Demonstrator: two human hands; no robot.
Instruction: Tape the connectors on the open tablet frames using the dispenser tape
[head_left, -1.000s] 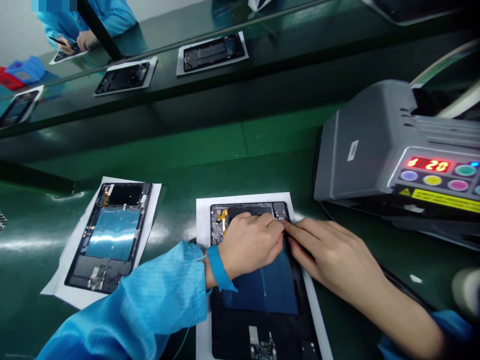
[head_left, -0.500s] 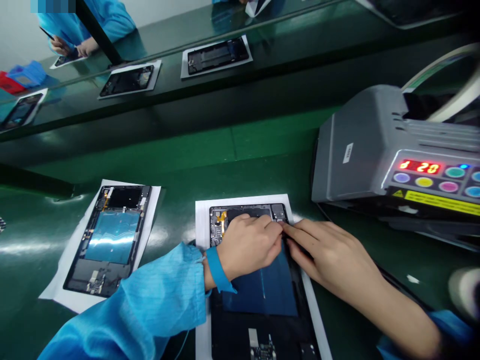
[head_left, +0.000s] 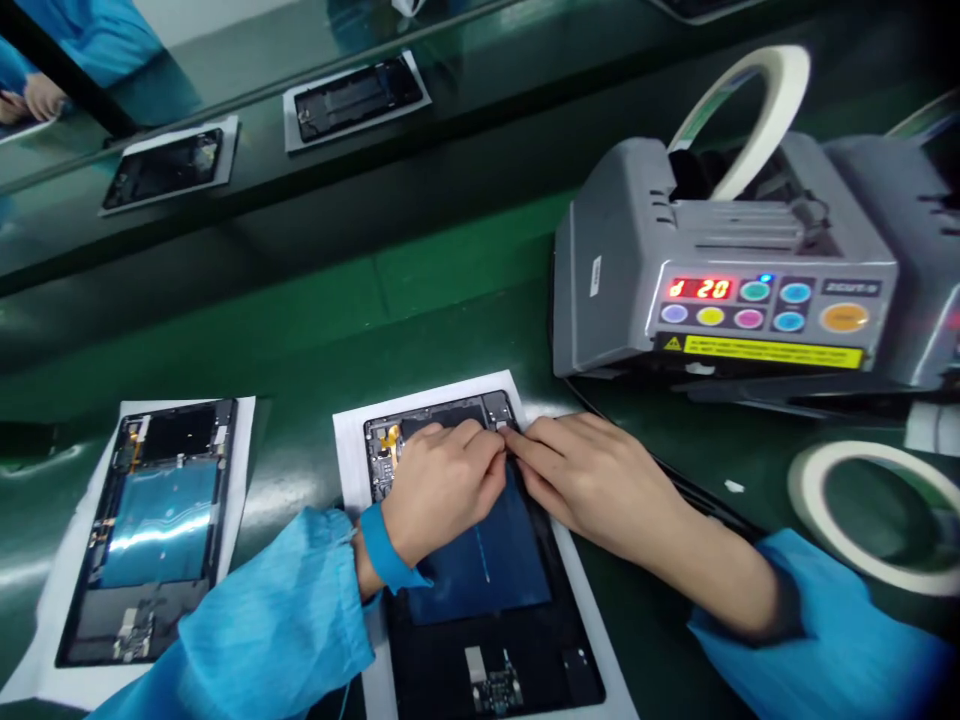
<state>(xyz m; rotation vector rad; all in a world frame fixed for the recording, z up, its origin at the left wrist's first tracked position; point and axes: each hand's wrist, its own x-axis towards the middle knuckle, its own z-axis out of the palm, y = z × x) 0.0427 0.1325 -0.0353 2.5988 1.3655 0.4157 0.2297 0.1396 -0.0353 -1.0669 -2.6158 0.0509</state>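
An opened tablet chassis (head_left: 487,610) with a blue battery panel lies on a white sheet (head_left: 349,440) in front of me. My left hand (head_left: 439,485) rests on its upper part, fingers curled and pressed down near the top right corner. My right hand (head_left: 592,480) lies beside it, fingertips meeting the left hand's at that corner. What the fingertips press is too small to make out. A blue wrist strap (head_left: 386,550) circles my left wrist.
A second opened tablet (head_left: 154,525) lies on paper at the left. A grey tape dispenser (head_left: 720,270) with a red display stands at the right, a tape roll (head_left: 870,515) beside it. More tablets (head_left: 356,95) sit on the far belt, near another person's hand (head_left: 37,98).
The view has swung right and down, showing the whole dispenser and the tape roll. Both hands stay pressed at the tablet's top right corner.
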